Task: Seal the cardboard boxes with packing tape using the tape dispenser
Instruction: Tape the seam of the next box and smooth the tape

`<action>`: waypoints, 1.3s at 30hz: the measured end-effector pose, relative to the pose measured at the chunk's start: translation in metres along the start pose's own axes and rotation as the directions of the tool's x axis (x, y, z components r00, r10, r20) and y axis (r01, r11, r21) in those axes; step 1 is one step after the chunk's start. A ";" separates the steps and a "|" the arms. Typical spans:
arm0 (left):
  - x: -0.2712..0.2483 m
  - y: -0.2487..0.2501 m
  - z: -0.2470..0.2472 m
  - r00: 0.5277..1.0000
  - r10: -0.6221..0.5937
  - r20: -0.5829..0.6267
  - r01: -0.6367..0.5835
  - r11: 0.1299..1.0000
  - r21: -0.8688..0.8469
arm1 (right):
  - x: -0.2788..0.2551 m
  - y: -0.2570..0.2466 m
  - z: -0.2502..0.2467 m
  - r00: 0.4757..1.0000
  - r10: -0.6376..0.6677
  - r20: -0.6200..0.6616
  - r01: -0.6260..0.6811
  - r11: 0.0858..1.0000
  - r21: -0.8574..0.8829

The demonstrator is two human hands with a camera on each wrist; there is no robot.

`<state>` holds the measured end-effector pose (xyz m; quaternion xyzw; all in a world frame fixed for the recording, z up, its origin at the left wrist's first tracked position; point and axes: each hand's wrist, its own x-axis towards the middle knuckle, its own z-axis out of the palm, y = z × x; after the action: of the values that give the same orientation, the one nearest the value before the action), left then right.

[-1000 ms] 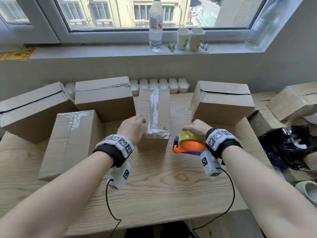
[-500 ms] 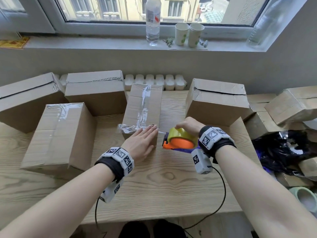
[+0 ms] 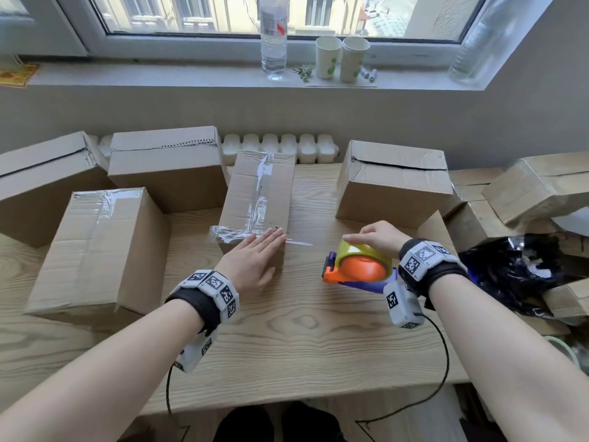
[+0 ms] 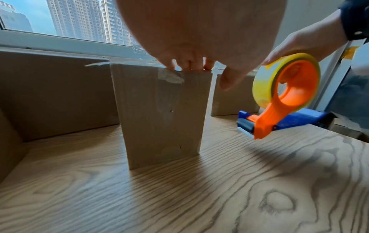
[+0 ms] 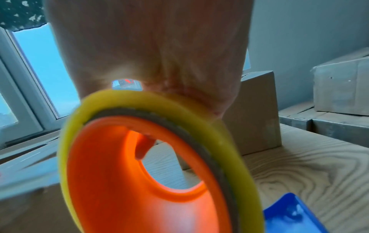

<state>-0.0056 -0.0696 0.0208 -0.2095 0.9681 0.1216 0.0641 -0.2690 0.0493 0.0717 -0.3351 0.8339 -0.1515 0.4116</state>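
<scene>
Dispenser point(image 3: 358, 266) moved R off box point(image 3: 258, 199); R hand point(image 3: 379, 237) grips it, L hand point(image 3: 255, 256) flat; wood table point(image 3: 302, 339), window sill point(image 3: 159, 74)

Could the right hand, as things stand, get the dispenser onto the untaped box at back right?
Probably yes: the right hand holds the tape dispenser just before that box, with bare table between.

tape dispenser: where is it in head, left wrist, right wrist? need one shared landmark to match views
Head: tape dispenser right of centre, under the right hand.
Left wrist: right side, held clear above the table.
Right wrist: fills the lower centre, blurred.
Shared landmark: the plain cardboard box behind the dispenser shows in all three.
</scene>
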 end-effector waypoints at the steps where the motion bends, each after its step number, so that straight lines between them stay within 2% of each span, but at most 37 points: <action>1: 0.000 0.000 -0.001 1.000 0.002 -0.001 -0.002 1.000 -0.007 | -0.001 0.002 -0.002 1.000 0.003 -0.016 -0.003 1.000 -0.014; 6: 0.000 0.000 -0.004 1.000 -0.005 0.019 0.005 1.000 0.003 | -0.008 0.014 -0.010 1.000 0.018 -0.025 -0.020 0.996 -0.085; 12: -0.001 0.003 -0.010 1.000 0.002 0.015 -0.002 1.000 0.030 | -0.014 -0.004 -0.015 0.999 0.030 0.015 -0.026 0.979 -0.201; 16: -0.003 0.012 -0.016 1.000 -0.008 -0.016 0.010 0.996 0.084 | -0.019 -0.013 -0.021 0.999 -0.013 -0.035 0.009 0.992 -0.126; 20: -0.003 0.017 -0.015 0.999 0.005 0.041 -0.012 0.986 0.166 | -0.028 -0.016 -0.027 0.991 -0.017 -0.130 0.013 1.000 -0.028; 24: -0.002 0.016 -0.012 0.997 -0.029 0.074 0.018 0.988 0.152 | -0.032 -0.012 -0.031 0.991 0.012 -0.135 -0.001 0.997 0.080; 28: 0.003 0.013 -0.012 0.997 -0.008 0.082 -0.003 0.992 0.125 | -0.037 0.002 -0.031 0.982 0.061 -0.180 -0.065 0.998 -0.017; 30: 0.003 0.010 -0.012 0.997 -0.007 0.073 0.001 0.997 0.080 | -0.036 0.005 -0.026 0.984 0.060 -0.168 -0.055 0.998 0.033; 35: 0.002 0.006 -0.011 0.999 0.014 0.046 -0.016 0.999 0.039 | -0.030 0.003 -0.022 0.995 -0.004 -0.095 0.031 0.957 0.289; 39: 0.003 0.005 -0.009 0.999 0.015 0.032 -0.015 1.000 0.013 | -0.029 -0.001 -0.021 0.997 -0.067 -0.034 0.075 0.921 0.383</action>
<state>-0.0105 -0.0687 0.0298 -0.1997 0.9693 0.1188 0.0802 -0.2725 0.0685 0.1020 -0.2762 0.7795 -0.3301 0.4551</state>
